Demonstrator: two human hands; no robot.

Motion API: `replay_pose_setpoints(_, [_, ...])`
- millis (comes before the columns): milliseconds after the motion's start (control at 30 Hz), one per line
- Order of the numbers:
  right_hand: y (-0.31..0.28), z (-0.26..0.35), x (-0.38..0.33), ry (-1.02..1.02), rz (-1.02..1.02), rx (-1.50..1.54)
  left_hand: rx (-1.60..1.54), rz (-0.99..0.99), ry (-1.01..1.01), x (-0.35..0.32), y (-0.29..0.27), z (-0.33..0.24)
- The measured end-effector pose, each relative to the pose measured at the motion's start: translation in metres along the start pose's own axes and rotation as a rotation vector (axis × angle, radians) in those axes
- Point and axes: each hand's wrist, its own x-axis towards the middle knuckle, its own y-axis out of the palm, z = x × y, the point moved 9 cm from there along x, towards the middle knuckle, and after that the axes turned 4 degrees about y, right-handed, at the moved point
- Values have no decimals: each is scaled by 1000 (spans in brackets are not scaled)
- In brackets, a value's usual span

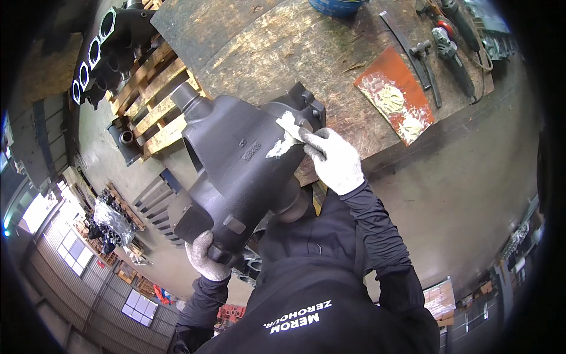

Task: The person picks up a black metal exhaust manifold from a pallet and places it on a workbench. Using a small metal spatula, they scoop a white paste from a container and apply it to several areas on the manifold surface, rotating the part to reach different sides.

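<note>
A large matte-black metal casting (pixel 236 138) with round ports and flanges lies at the edge of the workbench, its near left end jutting out over the side. My left hand (pixel 207 256), in a pale work glove, grips the flange at that end. In the gloved fingers of my right hand (pixel 333 159) is a putty spreader (pixel 289 125), its blade coated with cream filler and pressed to the casting. A smear of white filler (pixel 279 147) covers the surface just below the blade.
On the workbench (pixel 265 59) lie a reddish-brown board (pixel 392 94) with dollops of filler, a hammer (pixel 425 68), a flat metal bar (pixel 404 47) and an angle grinder (pixel 451 56). A blue bowl (pixel 336 6) stands at the far edge. Wooden pallets (pixel 156 100) sit left.
</note>
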Motion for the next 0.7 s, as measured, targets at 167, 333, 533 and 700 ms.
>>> replay_pose_setpoints(167, [-10, -3, -17, 8, 62, 13, -11, 38, 65, 7, 1, -11])
replay_pose_setpoints(333, [-16, -6, -10, 37, 27, -46, -35, -3, 11, 3, 2, -4])
replay_pose_setpoints(533, [0, -9, -15, 81, 76, 26, 99, 72, 93, 0, 3, -8])
replay_pose_setpoints(700, [-7, -19, -21, 67, 40, 167, -53, -3, -96, -1, 0, 6])
